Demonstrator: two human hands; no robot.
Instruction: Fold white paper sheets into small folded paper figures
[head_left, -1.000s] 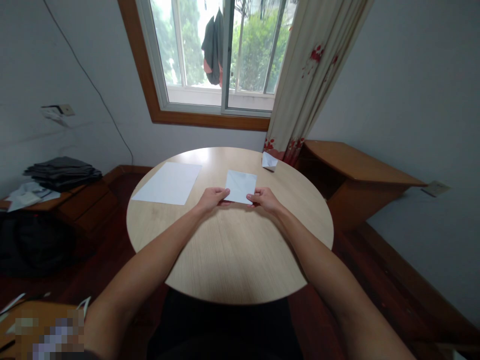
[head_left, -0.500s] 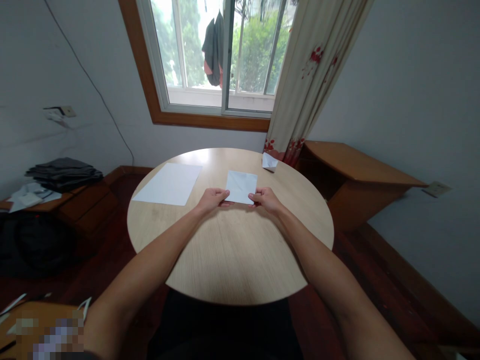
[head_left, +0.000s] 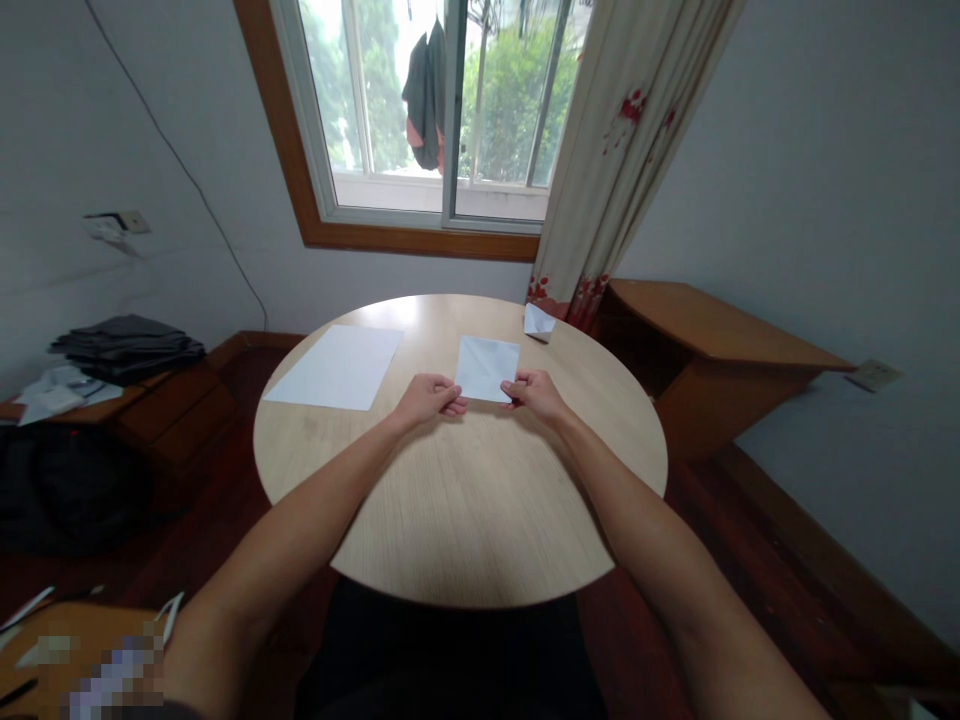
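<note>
A small square of folded white paper (head_left: 486, 365) with faint diagonal creases is held just above the round table, tilted toward me. My right hand (head_left: 534, 392) pinches its lower right corner, thumb on top and fingers beneath. At the lower left corner, my left hand (head_left: 429, 398) is closed, with its thumb tip at the paper's edge and its curled fingers showing below. Farther back to the right stands a small folded white paper piece (head_left: 538, 323). A large white sheet (head_left: 337, 368) lies flat on the table's left side.
The round wooden table (head_left: 472, 510) has its near edge close to my lap. A brown wooden desk (head_left: 720, 325) stands right, beside a floral curtain (head_left: 622, 130). Dark folded cloth (head_left: 127, 342) lies on a low cabinet at left, with a black bag (head_left: 71, 490) below.
The folded paper has shifted slightly right and away from me. My left hand's fingers now show more beside the corner, with less of the paper covered by the thumb.
</note>
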